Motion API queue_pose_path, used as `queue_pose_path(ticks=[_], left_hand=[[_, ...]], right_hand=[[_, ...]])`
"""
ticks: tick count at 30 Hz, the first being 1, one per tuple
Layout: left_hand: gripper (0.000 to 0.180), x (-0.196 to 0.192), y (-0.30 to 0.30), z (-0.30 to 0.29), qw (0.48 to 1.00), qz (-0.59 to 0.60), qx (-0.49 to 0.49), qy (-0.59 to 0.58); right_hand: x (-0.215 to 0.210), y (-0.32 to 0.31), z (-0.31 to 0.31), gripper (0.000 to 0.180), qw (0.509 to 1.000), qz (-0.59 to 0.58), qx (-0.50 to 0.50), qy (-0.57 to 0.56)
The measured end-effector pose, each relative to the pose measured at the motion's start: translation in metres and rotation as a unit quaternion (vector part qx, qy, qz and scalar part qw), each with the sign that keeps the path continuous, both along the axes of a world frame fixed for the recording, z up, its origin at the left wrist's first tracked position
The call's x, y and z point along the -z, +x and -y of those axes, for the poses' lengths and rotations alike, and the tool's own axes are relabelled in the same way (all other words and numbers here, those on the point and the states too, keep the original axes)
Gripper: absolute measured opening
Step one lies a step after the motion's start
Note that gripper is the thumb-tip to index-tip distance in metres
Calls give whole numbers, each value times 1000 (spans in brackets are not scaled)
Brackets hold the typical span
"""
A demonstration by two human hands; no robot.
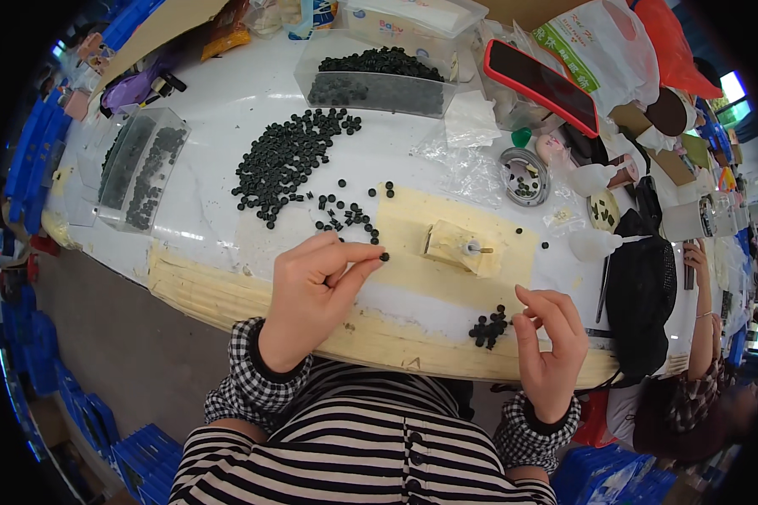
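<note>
work table: a white table spreads before a seated worker in a striped top, its near edge wrapped in yellowish tape.
yellow sheet: a pale yellow sheet lies on the tabletop between the hands and the far clutter.
storage bin: a clear bin, filled with small black pieces, stands toward the far side.
bag: a black bag slumps at the table's right.
loose stock: a heap of black pieces lies beyond the left hand.
left hand: the left hand has thumb and forefinger clamped on one piece.
right hand: the right hand is half curled, its thumb and fingertips apart, near a small cluster of black pieces.
taped block: a tape-covered block sits on the sheet, a short pin projecting.
pinched piece: the round black piece is at the left fingertips, left of the block.
</note>
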State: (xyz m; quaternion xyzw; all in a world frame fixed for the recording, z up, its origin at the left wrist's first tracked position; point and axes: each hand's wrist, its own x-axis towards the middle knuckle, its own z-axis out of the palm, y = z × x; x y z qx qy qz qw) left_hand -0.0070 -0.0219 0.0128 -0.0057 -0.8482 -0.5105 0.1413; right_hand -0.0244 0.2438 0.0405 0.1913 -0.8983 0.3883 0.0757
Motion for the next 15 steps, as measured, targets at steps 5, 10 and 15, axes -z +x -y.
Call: queue_pose_path(ticks=[5, 10, 15], left_hand=[[12, 2, -1, 11, 997, 36, -49, -51], [15, -6, 3, 15, 935, 110, 16, 336], [24, -4, 8, 10, 586, 199, 60, 783]], right_hand=[[5, 14, -9, 66, 977, -18, -19, 213], [22, 11, 12, 47, 967, -79, -9, 240], [38, 1, 15, 29, 966, -96, -24, 239]])
